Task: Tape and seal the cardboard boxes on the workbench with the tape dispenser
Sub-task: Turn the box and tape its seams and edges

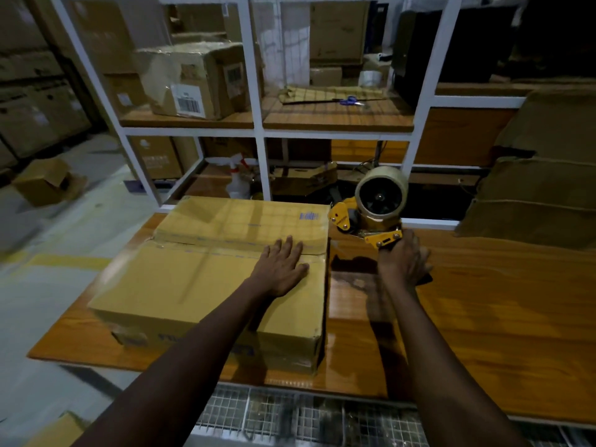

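Observation:
A flat cardboard box [180, 285] lies on the left half of the wooden workbench [483, 317], its top flaps closed. My left hand [282, 267] rests flat on the box top near the flap seam, fingers straight and spread. To the right of the box, my right hand [403, 259] grips the handle of a yellow tape dispenser [367, 221]. The dispenser carries a roll of tan tape [382, 190] and stands just beyond the box's right far corner, above the bench.
A white-framed shelf unit [258, 130] stands behind the bench with cartons, blue scissors [350, 101] and a spray bottle [238, 179]. Stacked sacks [541, 188] lie at the right. An open small box [45, 180] sits on the floor at left. Wire mesh [306, 414] runs under the near edge.

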{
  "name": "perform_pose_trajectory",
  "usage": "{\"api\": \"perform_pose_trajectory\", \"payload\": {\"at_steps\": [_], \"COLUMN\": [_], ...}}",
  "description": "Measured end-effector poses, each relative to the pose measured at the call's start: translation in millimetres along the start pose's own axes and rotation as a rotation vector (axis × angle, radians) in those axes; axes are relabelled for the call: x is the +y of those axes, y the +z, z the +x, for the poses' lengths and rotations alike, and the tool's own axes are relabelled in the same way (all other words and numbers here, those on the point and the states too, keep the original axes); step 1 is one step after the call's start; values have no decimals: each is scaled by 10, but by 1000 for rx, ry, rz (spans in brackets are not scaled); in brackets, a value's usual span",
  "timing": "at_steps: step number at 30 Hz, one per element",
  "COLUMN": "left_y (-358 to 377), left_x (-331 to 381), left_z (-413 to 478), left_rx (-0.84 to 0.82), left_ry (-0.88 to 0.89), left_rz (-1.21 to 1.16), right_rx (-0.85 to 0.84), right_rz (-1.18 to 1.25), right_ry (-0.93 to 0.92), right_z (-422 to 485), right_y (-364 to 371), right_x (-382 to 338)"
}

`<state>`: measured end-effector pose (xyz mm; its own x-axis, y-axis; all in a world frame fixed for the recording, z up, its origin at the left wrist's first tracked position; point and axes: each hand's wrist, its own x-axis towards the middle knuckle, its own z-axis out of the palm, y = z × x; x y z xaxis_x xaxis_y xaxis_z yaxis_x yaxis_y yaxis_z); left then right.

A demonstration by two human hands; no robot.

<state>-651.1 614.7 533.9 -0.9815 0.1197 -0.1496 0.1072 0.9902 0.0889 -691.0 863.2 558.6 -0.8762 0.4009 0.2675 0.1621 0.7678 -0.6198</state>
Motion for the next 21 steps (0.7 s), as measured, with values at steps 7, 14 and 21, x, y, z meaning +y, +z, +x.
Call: {"api": "perform_pose_trajectory", "payload": {"at_steps": [7,14,21], "left_y": [-77,-202,-373], "left_x": [-1409,-2661,-3490], "left_z": [-270,-635,-794], "left_rx": [-16,-7,-98], "left_ry": [-161,-243,-163], "left_rz": [45,97,101], "right_rx": [-6,0,-29], "right_rz": [27,13,-4], "right_ry": [-110,-190,-190], "right_z": [-353,-850,-1264], "right_y": [324,700,1096], "right_x": [-951,-1747,-2259]}}
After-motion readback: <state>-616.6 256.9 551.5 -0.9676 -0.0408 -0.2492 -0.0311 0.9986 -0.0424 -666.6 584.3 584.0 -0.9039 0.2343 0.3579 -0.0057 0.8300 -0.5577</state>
